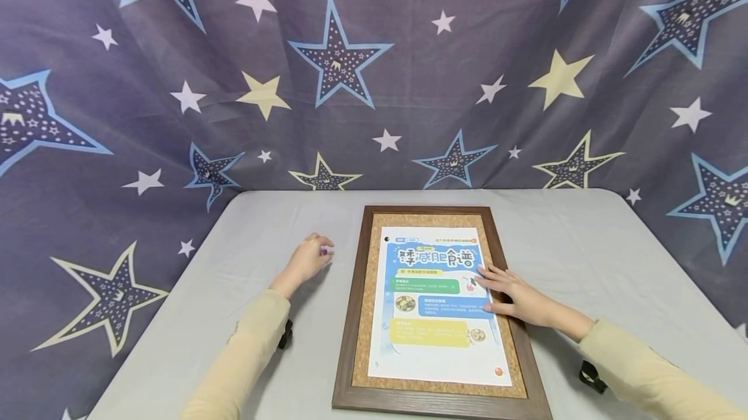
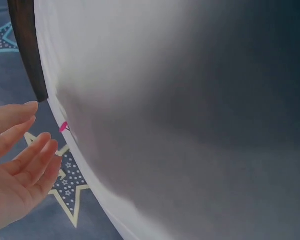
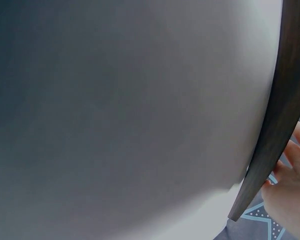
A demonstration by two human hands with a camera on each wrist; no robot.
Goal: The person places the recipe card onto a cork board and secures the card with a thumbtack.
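Note:
A wood-framed cork board (image 1: 444,400) lies on the table, bearing a printed sheet (image 1: 432,365) with coloured text blocks. A black pin (image 1: 386,239) marks the sheet's upper left corner; orange-red pins show at its upper right (image 1: 474,241) and lower right (image 1: 498,372). To the left of the board, my left hand (image 1: 306,258) is beside a small pink pin (image 2: 64,127), its fingers loosely bent with a gap between them and the pin. My right hand (image 1: 517,296) rests over the right edge of the sheet and frame, fingers spread.
A grey cloth covers the table (image 1: 280,225). Behind it hangs a dark curtain (image 1: 409,95) printed with stars. Black straps show under both wrists, the left one (image 1: 285,334) and the right one (image 1: 593,377).

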